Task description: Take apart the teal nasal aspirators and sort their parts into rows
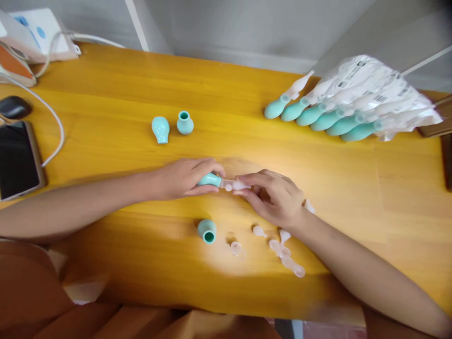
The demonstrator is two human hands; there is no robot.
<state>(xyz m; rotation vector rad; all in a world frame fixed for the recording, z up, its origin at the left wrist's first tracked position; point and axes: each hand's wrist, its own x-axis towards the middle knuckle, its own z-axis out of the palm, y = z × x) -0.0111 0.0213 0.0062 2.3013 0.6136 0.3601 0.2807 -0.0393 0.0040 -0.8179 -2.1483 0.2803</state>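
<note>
My left hand [190, 178] is closed round a teal rubber bulb [211, 180], its mouth facing right. A clear plastic connector [228, 184] sits at that mouth, with a whitish nozzle tip [241, 185] in line beyond it. The fingertips of my right hand [273, 194] pinch the nozzle tip. Below my hands a loose teal bulb [206, 231] lies with its dark opening showing. Clear connector pieces [237, 249] and a small whitish tip [259, 230] lie to its right. More translucent parts [286, 256] are clustered under my right forearm.
Two more teal bulbs, one tipped [160, 129] and one upright [185, 122], stand behind my left hand. A row of assembled bulb-and-nozzle pieces [321, 117] lies at the back right against a printed plastic bag [377, 84]. At left are a phone [19, 160], a black mouse [14, 107] and a white cable [58, 120].
</note>
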